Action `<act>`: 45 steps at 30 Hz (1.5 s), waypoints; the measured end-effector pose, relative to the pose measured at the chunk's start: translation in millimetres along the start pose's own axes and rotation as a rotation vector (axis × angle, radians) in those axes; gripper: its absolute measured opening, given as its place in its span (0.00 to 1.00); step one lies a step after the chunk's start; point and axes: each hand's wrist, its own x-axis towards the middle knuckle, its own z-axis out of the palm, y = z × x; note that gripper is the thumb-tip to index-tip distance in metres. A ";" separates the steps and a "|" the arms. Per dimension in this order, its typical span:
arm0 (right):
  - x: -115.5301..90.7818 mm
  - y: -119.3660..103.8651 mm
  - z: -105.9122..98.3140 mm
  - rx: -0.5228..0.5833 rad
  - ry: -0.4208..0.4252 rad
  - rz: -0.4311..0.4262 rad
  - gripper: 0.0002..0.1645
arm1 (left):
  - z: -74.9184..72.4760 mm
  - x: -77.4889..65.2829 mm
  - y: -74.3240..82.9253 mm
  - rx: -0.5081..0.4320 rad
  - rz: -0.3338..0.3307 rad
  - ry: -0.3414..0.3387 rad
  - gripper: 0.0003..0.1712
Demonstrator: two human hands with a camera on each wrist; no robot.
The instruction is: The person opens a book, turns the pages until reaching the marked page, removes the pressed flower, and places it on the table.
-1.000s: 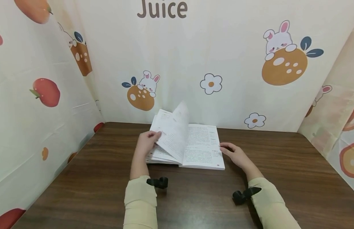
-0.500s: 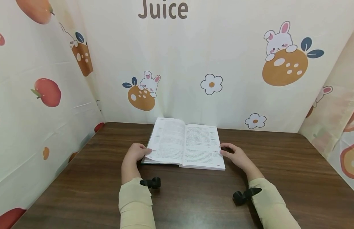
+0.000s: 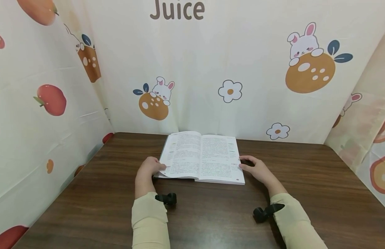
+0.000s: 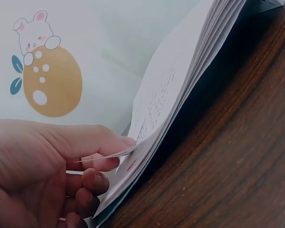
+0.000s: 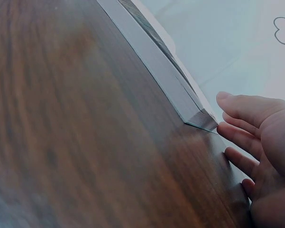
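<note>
An open book (image 3: pixel 215 157) with printed text on both pages lies at the back of the table. At its lower left corner my left hand (image 3: pixel 150 166) pinches a page (image 4: pixel 111 155) between thumb and forefinger; the left wrist view shows that page lifted off the leaves below. The other fingers curl loosely under it. My right hand (image 3: pixel 256 168) rests at the book's right edge, with thumb and fingers apart. In the right wrist view its fingertips (image 5: pixel 224 128) are right at the book's corner, beside the thick stack of pages (image 5: pixel 151 61).
The brown wooden table (image 3: pixel 211 221) spreads in front of the book. A white curtain (image 3: pixel 198 69) printed with rabbits, fruit and flowers hangs right behind the table's far edge and along both sides. Each sleeve cuff carries a small black camera (image 3: pixel 168 199).
My left hand has brought a turning page over to the left side and moved down to the lower left corner, where it grips a page. The right hand has stayed in place.
</note>
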 end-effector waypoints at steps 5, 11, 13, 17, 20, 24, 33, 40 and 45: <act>0.1 1.1 0.1 0.003 0.006 0.000 0.33 | 0.0 -0.8 1.0 -0.012 0.023 0.032 0.12; 0.6 1.7 0.4 0.002 0.008 0.006 0.33 | -1.5 -2.9 4.9 -0.066 0.040 0.057 0.13; 1.0 2.1 0.6 0.000 0.008 0.010 0.33 | -1.7 -4.0 7.5 -0.071 0.039 0.066 0.14; 1.3 2.3 0.8 0.003 0.004 0.015 0.33 | -0.1 -3.4 13.6 -0.077 0.077 0.081 0.15; 1.1 1.8 0.8 0.007 0.002 0.015 0.33 | 4.6 -0.1 19.2 -0.046 0.165 0.089 0.17; 0.1 0.2 0.7 0.009 0.002 0.016 0.32 | 16.1 2.7 32.0 0.058 0.304 0.064 0.24; -0.9 -2.5 1.6 0.002 0.000 0.018 0.32 | 43.2 1.2 53.2 0.236 0.317 -0.006 0.22; -0.6 -1.5 0.9 0.011 -0.003 0.012 0.33 | 47.6 0.2 54.8 0.228 0.262 -0.008 0.32; 0.3 -0.9 1.7 0.017 0.002 0.008 0.32 | 51.5 -2.5 59.3 0.312 0.256 -0.004 0.33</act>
